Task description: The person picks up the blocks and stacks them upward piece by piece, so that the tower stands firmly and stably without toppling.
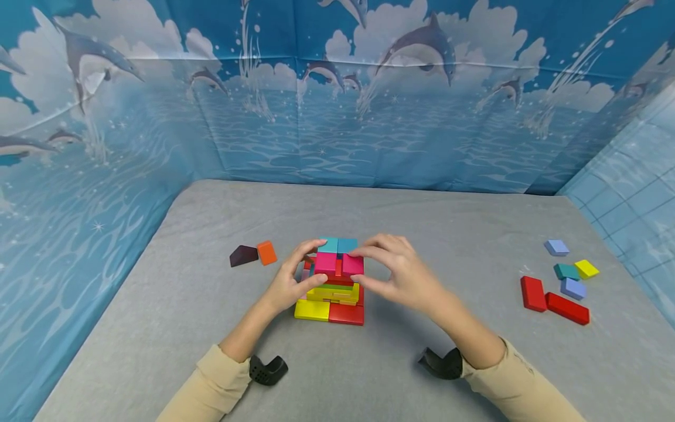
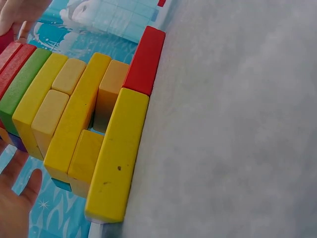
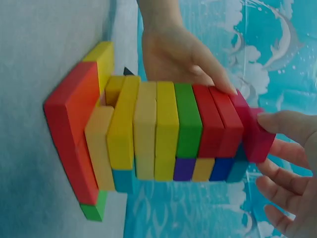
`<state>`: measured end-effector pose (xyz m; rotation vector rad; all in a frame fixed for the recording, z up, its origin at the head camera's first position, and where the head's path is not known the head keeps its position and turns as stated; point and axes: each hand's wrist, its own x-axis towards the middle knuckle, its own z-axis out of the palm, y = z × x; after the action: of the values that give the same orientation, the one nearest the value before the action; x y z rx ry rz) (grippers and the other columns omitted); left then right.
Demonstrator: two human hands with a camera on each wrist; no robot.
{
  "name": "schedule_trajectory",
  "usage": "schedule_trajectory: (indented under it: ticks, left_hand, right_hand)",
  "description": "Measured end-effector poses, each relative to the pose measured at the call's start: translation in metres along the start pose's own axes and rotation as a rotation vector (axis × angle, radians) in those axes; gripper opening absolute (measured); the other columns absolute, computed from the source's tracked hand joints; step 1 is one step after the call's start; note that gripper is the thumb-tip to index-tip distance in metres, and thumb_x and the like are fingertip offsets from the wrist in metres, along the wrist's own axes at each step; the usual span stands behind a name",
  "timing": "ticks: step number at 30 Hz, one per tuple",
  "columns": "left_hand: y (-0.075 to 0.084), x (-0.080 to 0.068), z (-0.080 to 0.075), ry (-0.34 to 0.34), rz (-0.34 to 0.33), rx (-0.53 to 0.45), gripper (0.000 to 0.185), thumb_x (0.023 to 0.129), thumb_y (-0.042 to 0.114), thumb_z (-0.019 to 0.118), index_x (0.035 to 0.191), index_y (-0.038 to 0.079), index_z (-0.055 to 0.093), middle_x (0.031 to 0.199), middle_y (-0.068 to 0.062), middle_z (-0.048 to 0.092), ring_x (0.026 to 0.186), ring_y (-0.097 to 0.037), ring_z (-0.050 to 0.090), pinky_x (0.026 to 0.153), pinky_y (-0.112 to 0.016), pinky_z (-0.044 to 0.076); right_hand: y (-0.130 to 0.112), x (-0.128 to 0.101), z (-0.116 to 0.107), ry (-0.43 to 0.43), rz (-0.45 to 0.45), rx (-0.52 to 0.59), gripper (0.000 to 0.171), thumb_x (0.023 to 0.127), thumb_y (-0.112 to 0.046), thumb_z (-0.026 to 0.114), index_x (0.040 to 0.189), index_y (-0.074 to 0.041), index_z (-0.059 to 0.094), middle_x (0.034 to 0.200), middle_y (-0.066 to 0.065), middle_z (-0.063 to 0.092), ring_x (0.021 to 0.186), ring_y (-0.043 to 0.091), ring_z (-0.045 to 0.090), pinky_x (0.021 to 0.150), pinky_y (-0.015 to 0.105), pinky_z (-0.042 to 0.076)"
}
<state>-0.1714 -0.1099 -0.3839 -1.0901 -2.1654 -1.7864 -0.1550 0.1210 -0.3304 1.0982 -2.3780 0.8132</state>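
Observation:
A stacked tower of coloured wooden blocks (image 1: 332, 293) stands in front of me, with yellow, green and red layers and two teal blocks (image 1: 337, 245) at the upper back. My right hand (image 1: 398, 272) pinches a pink block (image 3: 260, 136) between thumb and fingers at the top right. Beside it on the top is another pink block (image 1: 326, 263). My left hand (image 1: 287, 287) is held around the tower's upper left side, fingers fairly straight. Its thumb tip lies right at the upper red layer and the left pink block in the right wrist view.
Left of the tower lie a dark block (image 1: 244, 256) and an orange block (image 1: 266, 252). Far right are two red blocks (image 1: 534, 293), a teal block (image 1: 566, 272), a yellow block (image 1: 586, 269) and two light blue blocks (image 1: 556, 247). A dolphin-print curtain (image 1: 337, 135) borders the grey table (image 1: 158, 328).

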Motion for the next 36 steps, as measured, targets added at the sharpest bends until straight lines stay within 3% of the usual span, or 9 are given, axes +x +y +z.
schedule_trajectory:
  ticks: [6, 12, 19, 22, 26, 36]
  left_hand:
    - [-0.001, 0.001, 0.000, 0.002, 0.013, 0.006, 0.055, 0.089, 0.027, 0.058, 0.126, -0.010, 0.039, 0.125, -0.027, 0.042, 0.109, -0.013, 0.042, 0.087, -0.031, 0.043]
    - [-0.001, 0.001, 0.000, -0.002, 0.012, 0.002, 0.056, 0.089, 0.028, 0.058, 0.126, -0.009, 0.039, 0.125, -0.027, 0.042, 0.109, -0.013, 0.042, 0.087, -0.029, 0.042]
    - [0.002, 0.001, 0.000, -0.001, 0.022, 0.006, 0.055, 0.089, 0.025, 0.058, 0.126, -0.010, 0.039, 0.125, -0.027, 0.042, 0.109, -0.015, 0.043, 0.088, -0.027, 0.042]
    - [0.002, 0.001, 0.000, 0.000, 0.020, 0.011, 0.054, 0.089, 0.025, 0.059, 0.126, -0.010, 0.039, 0.125, -0.028, 0.042, 0.109, -0.016, 0.043, 0.088, -0.027, 0.042]
    - [0.002, 0.001, 0.000, -0.002, 0.007, 0.014, 0.054, 0.089, 0.023, 0.059, 0.127, -0.010, 0.039, 0.125, -0.027, 0.042, 0.109, -0.015, 0.042, 0.089, -0.028, 0.042]
    - [0.000, 0.000, 0.001, 0.004, 0.033, 0.011, 0.053, 0.089, 0.022, 0.059, 0.125, -0.011, 0.038, 0.124, -0.028, 0.042, 0.109, -0.011, 0.042, 0.087, -0.033, 0.043]
  right_hand:
    - [-0.004, 0.001, 0.007, 0.027, -0.033, -0.103, 0.033, 0.067, -0.020, 0.081, 0.096, -0.008, 0.070, 0.094, 0.005, 0.059, 0.087, 0.017, 0.054, 0.084, 0.044, 0.039]
    - [-0.001, 0.000, 0.013, 0.057, -0.046, -0.107, 0.034, 0.067, -0.020, 0.081, 0.097, -0.009, 0.071, 0.095, 0.006, 0.057, 0.085, 0.018, 0.050, 0.077, 0.039, 0.040]
    - [0.002, 0.000, 0.020, 0.065, 0.026, 0.051, 0.033, 0.070, -0.016, 0.079, 0.100, -0.010, 0.068, 0.121, 0.013, 0.052, 0.112, 0.027, 0.045, 0.091, 0.048, 0.039]
    - [0.004, -0.001, 0.023, 0.051, 0.080, 0.151, 0.032, 0.072, -0.014, 0.077, 0.102, -0.010, 0.066, 0.129, 0.014, 0.049, 0.120, 0.027, 0.043, 0.091, 0.045, 0.044]
    - [0.005, -0.001, 0.026, 0.037, 0.122, 0.241, 0.031, 0.074, -0.012, 0.076, 0.103, -0.011, 0.065, 0.129, 0.012, 0.050, 0.118, 0.025, 0.047, 0.081, 0.037, 0.051]
    - [0.007, -0.001, 0.028, 0.033, 0.124, 0.262, 0.039, 0.074, -0.011, 0.076, 0.110, -0.010, 0.060, 0.126, 0.011, 0.052, 0.113, 0.023, 0.051, 0.083, 0.036, 0.050]
